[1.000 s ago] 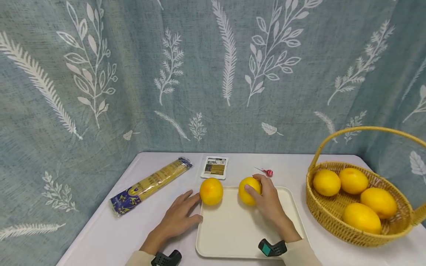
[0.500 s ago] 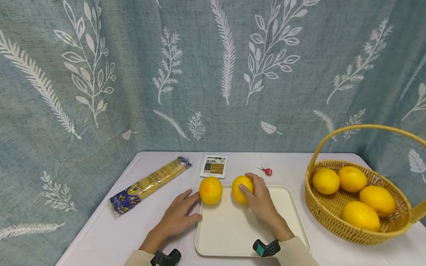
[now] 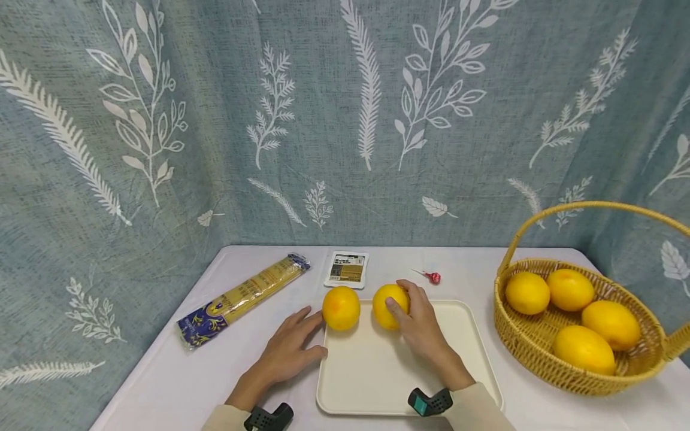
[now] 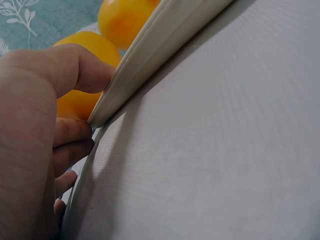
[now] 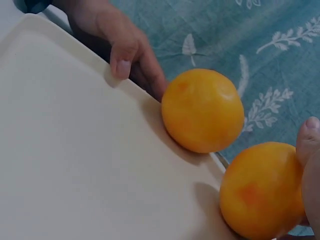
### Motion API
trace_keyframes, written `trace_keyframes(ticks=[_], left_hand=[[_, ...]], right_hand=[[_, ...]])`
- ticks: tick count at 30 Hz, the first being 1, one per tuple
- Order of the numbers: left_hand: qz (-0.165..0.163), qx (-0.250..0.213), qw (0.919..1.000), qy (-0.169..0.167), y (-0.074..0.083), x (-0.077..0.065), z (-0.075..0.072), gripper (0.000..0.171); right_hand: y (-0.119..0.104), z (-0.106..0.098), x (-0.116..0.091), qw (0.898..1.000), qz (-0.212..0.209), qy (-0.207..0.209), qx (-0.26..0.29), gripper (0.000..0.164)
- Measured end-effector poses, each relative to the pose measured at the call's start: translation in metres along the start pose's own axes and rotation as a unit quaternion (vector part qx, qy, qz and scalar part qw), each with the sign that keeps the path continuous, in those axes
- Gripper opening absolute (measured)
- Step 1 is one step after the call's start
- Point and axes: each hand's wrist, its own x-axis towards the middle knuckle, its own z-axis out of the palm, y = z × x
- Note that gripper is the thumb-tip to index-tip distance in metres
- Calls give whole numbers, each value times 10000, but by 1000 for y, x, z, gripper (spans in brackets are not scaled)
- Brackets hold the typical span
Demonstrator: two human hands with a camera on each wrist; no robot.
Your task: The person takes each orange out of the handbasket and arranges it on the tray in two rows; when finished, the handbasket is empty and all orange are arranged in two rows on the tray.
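Note:
Two oranges sit at the far left corner of the cream tray point(image 3: 388, 383). My right hand point(image 3: 426, 323) grips the right-hand orange point(image 3: 389, 307), thumb on its near side and fingers over its far right side. The other orange point(image 3: 341, 308) is in the corner, a small gap apart from it. My left hand point(image 3: 293, 347) lies at the tray's left edge, fingers spread. In the right wrist view its thumb rests on the tray rim and its forefinger reaches the corner orange point(image 5: 202, 110).
A wicker basket point(image 3: 539, 359) with several yellow fruits stands to the right, its handle arching high. A long pasta packet point(image 3: 245, 299) lies on the left. A flat white packet point(image 3: 347, 270) and a red-wrapped lollipop point(image 3: 433, 277) lie behind the tray. A patterned curtain point(image 3: 323, 149) hangs behind.
My right hand has moved left with its orange, closer to the corner one, and slows over the last half second. The left hand and the corner orange stay put.

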Motion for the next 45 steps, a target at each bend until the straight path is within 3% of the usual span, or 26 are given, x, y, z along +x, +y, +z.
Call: trace_keyframes(ticks=[9,15,24,34,41,45], left_hand=[[63,35,10000,19,-1,0,1,74],[14,4,10000,12,-2,0,1,74],[37,31,10000,30,-3,0,0,73],[62,35,10000,48,-3,0,0,73],[72,26,10000,30,-2,0,1,73],[75,23,10000,31,-2,0,1,73]], right_hand=[[-3,-8,0,10000,-42,-49,46,59],[-12,-25,2,9999,-53,94,-8,57],[-25,-75,4,9977,137,652,-105,52],[-25,-132,-1,9846,538,1616,-398,44],[-11,-165,-4,9736,864,1874,-973,58],[-4,-180,-5,9702,1171,1690,-1282,66]])
